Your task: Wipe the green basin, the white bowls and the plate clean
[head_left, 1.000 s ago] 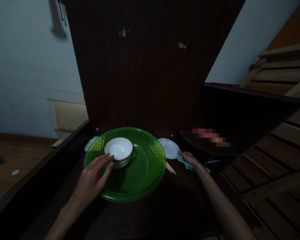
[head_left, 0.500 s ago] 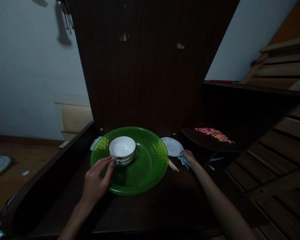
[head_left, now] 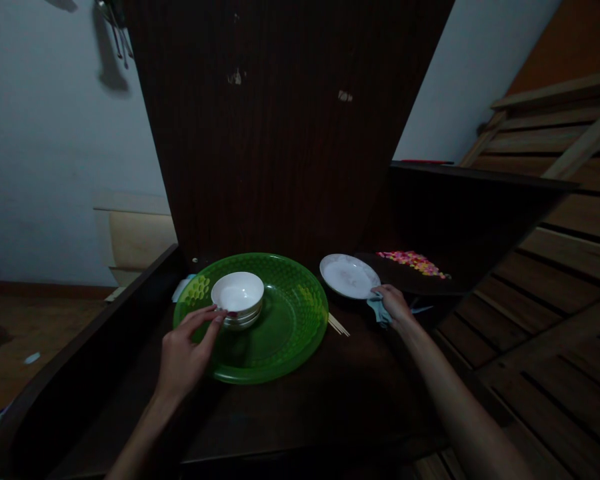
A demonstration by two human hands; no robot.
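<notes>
A stack of white bowls (head_left: 237, 293) sits in the left part of a green plastic basin (head_left: 285, 333). My left hand (head_left: 185, 353) reaches over the basin's near-left rim, thumb and fingers closed at the near edge of the top bowl. To the right of the basin, my right hand (head_left: 394, 303) grips the right edge of a white plate (head_left: 349, 275), which is raised above the dark surface. A light blue cloth (head_left: 379, 311) is bunched in the same hand under the plate's edge. Several pale chopsticks (head_left: 339, 325) lie beside the basin.
A tall dark panel (head_left: 280, 153) stands behind the basin. On the right, a dark shelf carries a pink and yellow patterned strip (head_left: 415, 262). A raised dark side board (head_left: 95, 347) borders the left. Wooden slats (head_left: 555, 293) are at far right.
My right hand has lifted the white plate off the surface and moved it slightly right. My left hand stays at the bowls. The whole view has shifted a little.
</notes>
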